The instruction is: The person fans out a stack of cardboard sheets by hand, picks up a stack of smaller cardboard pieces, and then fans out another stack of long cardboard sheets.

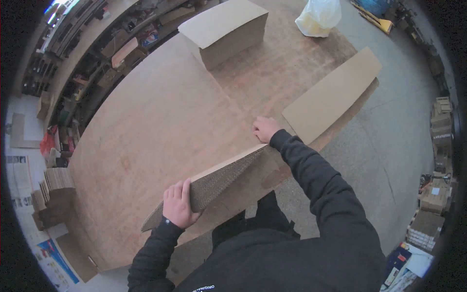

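brown corrugated cardboard stack (214, 182), edges exposed

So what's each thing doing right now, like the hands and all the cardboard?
Left hand: gripping the near edge of the cardboard stack.
Right hand: pressed on the stack's far end.
Cardboard stack: tilted up on its edge on the table.
Cardboard pile: lying flat at the far side, untouched.
Cardboard sheet: flat, sticking out over the table's edge.
Plastic bag: slumped at the far edge of the table.

Thick cardboard stack (224, 30) at table's far end, flat cardboard strip (332, 95) on right edge, plastic bag (318, 17) beyond
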